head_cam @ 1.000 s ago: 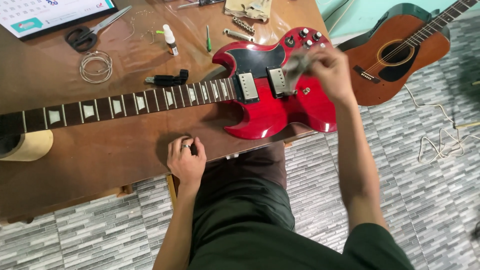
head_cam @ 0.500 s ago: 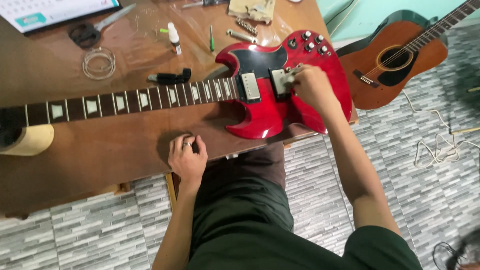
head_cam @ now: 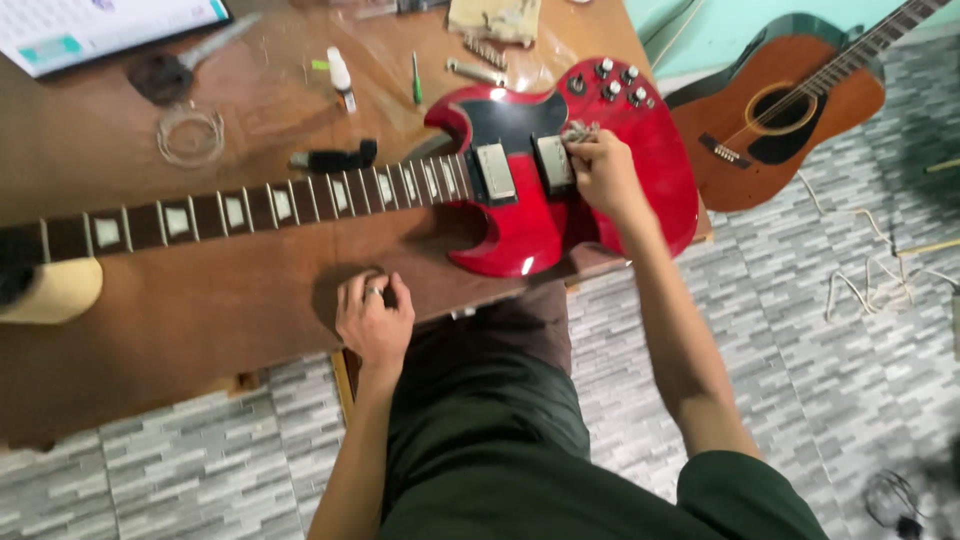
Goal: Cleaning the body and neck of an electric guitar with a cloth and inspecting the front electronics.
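My right hand (head_cam: pixel 600 172) sits on the red electric guitar (head_cam: pixel 560 190), fist closed around a small grey wad, looks like a cloth (head_cam: pixel 578 131), pressed just beside the bridge-side pickup (head_cam: pixel 553 163). The body lies directly under that hand; the neck (head_cam: pixel 250 208) runs away to my left, long axis across the wooden table (head_cam: pixel 200 300), headstock end out of view. My left hand (head_cam: pixel 374 318) rests at the table's near edge, fingers curled, holding nothing I can make out, near the neck but not touching it. So the right hand is the nearer one, already touching the guitar.

Counts: two pickups, four knobs (head_cam: pixel 610 80), one acoustic guitar (head_cam: pixel 790 110) on the floor to the right, one string coil (head_cam: pixel 190 135), one small bottle (head_cam: pixel 341 78), one green screwdriver (head_cam: pixel 417 78).
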